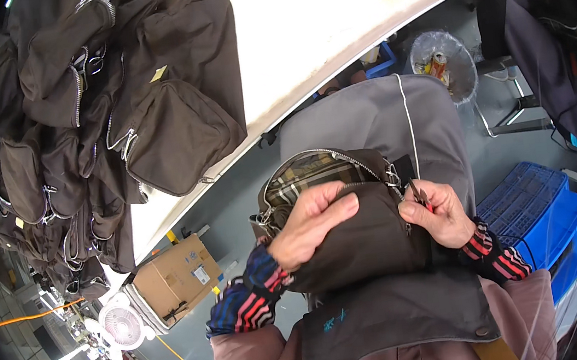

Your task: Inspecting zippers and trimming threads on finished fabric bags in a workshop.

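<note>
A dark brown bag [352,237] with an open zipper and plaid lining [313,174] lies on a grey padded surface over my lap. My left hand [312,227] grips the bag's front edge beside the zipper, fingertips folded over it. My right hand [438,213] is closed on a small tool [424,196] with dark tips and red handles, possibly nippers, held at the right end of the zipper near the metal hardware. The exact point where the tool's tips touch is unclear.
A white table [286,31] crosses the top, with piled dark bags [183,128] at left. Below it are a lined bin [458,72], blue crates [534,209], a cardboard box [182,281] and a fan [121,325]. Grey cloth [439,127] extends behind my hands; dark fabric hangs at right.
</note>
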The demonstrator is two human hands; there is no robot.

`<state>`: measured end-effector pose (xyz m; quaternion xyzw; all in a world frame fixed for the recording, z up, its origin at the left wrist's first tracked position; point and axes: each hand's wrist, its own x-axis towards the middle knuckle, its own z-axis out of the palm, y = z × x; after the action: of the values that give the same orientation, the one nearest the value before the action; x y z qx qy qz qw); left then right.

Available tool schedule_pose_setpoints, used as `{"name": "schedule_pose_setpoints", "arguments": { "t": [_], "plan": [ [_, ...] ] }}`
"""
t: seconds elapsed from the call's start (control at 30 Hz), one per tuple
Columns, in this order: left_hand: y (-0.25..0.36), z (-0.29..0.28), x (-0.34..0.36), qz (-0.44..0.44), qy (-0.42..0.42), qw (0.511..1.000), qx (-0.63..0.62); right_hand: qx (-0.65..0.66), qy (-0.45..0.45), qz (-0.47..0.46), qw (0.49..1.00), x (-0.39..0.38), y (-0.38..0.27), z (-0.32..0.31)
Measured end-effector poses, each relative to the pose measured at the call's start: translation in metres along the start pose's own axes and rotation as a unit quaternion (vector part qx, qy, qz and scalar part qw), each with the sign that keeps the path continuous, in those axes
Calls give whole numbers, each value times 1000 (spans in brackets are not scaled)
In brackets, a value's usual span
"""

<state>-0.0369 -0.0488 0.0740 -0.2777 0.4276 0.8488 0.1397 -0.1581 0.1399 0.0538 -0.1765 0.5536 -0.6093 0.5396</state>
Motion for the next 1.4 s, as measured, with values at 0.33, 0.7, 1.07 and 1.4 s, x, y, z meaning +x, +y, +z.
{"name": "schedule_pose_setpoints", "arguments": {
  "t": [0.33,0.7,1.07,1.4],
  "plan": [
    [1,15,-33,28,4,999,18,-31,-70,6,997,-6,-11,6],
    [-11,14,-41,85,47,993,68,28,-74,-4,997,16,-10,12],
    [14,18,-25,20,38,988,147,139,-98,39,985,8,-17,6],
    [-17,11,-21,15,68,990,-119,162,-125,72,976,12,-13,2]
  ]
}}
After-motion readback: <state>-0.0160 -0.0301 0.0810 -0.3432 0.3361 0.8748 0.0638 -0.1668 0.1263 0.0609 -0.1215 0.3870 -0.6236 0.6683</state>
